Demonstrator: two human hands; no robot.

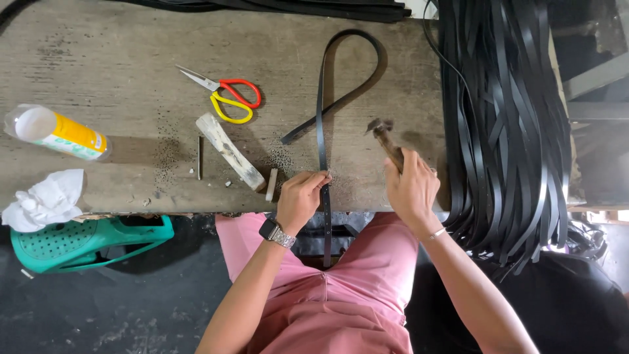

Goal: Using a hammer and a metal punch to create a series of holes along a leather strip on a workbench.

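Now I pin the black strap (322, 141) at the bench's near edge, hammer (386, 141) raised.

My left hand (300, 198) pinches the strap, fingers narrow; my right hand (411, 190) is wrapped around the hammer handle. Left of me lie a wooden stick (229, 151), red-and-yellow scissors (226, 97) and a yellow-labelled tube (56, 132); a strap pile (504, 131) crowds the right edge.
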